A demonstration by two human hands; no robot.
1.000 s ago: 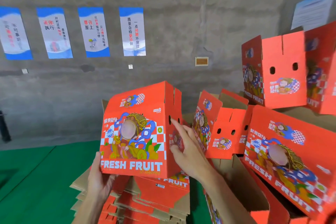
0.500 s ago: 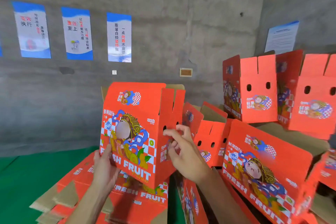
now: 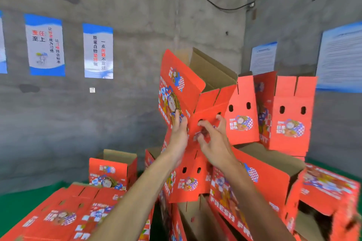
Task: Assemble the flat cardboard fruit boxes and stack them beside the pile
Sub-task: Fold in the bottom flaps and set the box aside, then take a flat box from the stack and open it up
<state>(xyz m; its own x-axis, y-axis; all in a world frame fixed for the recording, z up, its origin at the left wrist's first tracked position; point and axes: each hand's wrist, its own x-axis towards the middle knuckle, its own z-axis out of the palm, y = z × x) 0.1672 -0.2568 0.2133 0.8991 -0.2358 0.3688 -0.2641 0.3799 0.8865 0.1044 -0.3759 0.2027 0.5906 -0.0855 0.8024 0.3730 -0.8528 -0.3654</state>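
head view: both arms reach up and forward to a red box held high in front of the grey wall, tilted, with its open brown top facing up and to the right. left hand lies flat against the printed long face near the box's lower corner, fingers straight and close together, pressing on the card. right hand is on the short end face with the two holes, fingers spread and curled, their tips touching the card around the holes; whether a finger goes into a hole cannot be told. the box hangs above the heap of built boxes that fills the lower right, and just left of two upright boxes standing on top of that heap. a stack of flat boxes lies at the lower left on the green floor, with one more built box behind it. posters hang on the wall at left.
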